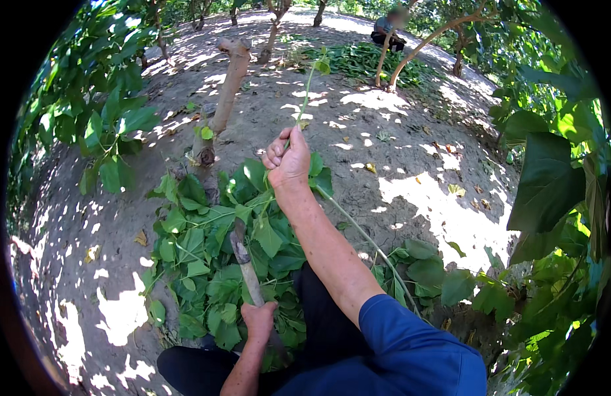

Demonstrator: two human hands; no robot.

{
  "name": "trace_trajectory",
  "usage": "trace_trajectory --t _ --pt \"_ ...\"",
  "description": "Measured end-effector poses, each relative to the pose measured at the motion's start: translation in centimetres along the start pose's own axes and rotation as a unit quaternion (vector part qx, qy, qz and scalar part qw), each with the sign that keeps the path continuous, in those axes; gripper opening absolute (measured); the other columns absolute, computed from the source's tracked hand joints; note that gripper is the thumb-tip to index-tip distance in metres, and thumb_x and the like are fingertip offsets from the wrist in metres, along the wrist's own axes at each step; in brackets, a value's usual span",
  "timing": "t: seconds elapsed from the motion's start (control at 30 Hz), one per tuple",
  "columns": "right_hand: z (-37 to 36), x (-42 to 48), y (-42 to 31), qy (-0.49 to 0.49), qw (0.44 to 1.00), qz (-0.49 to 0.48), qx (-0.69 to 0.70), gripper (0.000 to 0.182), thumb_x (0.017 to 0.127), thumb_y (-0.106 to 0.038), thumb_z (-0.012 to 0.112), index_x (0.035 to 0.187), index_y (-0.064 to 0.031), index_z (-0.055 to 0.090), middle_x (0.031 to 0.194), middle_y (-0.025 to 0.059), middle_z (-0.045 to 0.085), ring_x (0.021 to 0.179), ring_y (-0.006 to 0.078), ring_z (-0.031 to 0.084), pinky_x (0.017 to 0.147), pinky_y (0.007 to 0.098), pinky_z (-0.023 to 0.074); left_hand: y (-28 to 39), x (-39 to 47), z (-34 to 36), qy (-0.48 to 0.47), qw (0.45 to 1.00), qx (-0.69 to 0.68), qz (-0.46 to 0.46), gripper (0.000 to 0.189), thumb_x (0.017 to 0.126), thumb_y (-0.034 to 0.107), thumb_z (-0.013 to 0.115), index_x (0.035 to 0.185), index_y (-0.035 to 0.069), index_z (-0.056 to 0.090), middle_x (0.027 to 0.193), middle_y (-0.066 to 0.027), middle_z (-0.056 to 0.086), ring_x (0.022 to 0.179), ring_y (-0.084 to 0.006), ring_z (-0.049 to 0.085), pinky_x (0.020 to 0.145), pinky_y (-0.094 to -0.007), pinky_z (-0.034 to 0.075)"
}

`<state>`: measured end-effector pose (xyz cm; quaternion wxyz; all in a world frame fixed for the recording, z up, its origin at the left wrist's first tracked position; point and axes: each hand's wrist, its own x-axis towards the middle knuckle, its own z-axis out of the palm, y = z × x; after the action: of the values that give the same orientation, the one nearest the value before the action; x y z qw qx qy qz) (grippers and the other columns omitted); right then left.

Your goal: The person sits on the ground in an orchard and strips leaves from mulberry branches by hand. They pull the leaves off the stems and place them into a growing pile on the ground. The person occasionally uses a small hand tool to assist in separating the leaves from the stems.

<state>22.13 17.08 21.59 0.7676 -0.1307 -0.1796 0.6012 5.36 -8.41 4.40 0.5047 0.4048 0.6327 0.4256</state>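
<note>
My right hand [289, 157] reaches forward, its fingers closed on a thin green stem [306, 96]. The stem points up and away and carries a few small leaves at its tip. Lower and to the left, my left hand [258, 321] grips the wooden handle of a hand tool [250, 277]. Its dark, worn metal end lies over a heap of cut leafy shoots [201, 257]; the shape of its blade cannot be made out. The heap lies on the ground at my knees, partly hidden by my right forearm.
A pruned tree stump [231, 84] stands just beyond the heap. A long bare branch [369, 240] lies to the right. Leafy branches [548, 183] hang at both sides. Farther off, a person [384, 29] sits near a leaf pile [355, 59] and slim trunks.
</note>
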Motion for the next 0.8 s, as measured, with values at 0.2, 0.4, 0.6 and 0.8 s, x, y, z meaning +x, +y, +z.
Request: trace_trajectory --t 0.2,0.4,0.6,0.8 --pt "-1.9 2.0 -5.9 0.045 0.994 -0.075 -0.072 0.027 0.101 -0.036 0.046 0.086 -0.0131 0.046 0.056 0.0006 0.041 0.041 0.0119 0.033 0.038 0.0274 0.0248 0.5 -0.8 0.7 -0.02 1.0 -0.008 -0.012 0.01 0.068 0.001 0.07 0.071 0.0 0.06 0.064 -0.0026 0.06 0.051 -0.0143 0.054 0.049 -0.0308 0.042" --pt "1.6 5.3 -14.7 0.002 0.971 -0.179 -0.155 0.026 0.101 -0.033 0.047 0.086 -0.0118 0.047 0.061 0.0013 0.042 0.049 0.0124 0.035 0.043 0.0285 0.0275 1.2 -1.1 0.1 -0.004 0.999 -0.021 -0.032 0.012 0.07 0.0 0.07 0.072 0.001 0.059 0.065 -0.0013 0.058 0.053 -0.0124 0.053 0.051 -0.0297 0.042" --pt "4.9 5.3 -19.5 -0.053 0.945 -0.253 -0.202 0.028 0.103 -0.031 0.047 0.086 -0.0082 0.048 0.061 0.0012 0.045 0.048 0.0113 0.039 0.042 0.0278 0.0299 1.1 -1.0 0.3 -0.013 0.999 -0.011 -0.034 0.012 0.07 -0.001 0.07 0.076 -0.001 0.06 0.067 -0.0024 0.059 0.055 -0.0129 0.054 0.052 -0.03 0.042" --pt "6.1 7.0 -21.5 -0.07 0.9 -0.291 -0.316 0.027 0.102 -0.031 0.05 0.09 -0.0068 0.053 0.067 0.0024 0.051 0.055 0.0127 0.047 0.049 0.0298 0.0391 1.3 -1.1 0.5 -0.019 1.0 0.005 -0.019 0.012 0.068 0.0 0.071 0.073 -0.001 0.06 0.065 -0.0026 0.059 0.053 -0.0133 0.054 0.05 -0.0302 0.041"
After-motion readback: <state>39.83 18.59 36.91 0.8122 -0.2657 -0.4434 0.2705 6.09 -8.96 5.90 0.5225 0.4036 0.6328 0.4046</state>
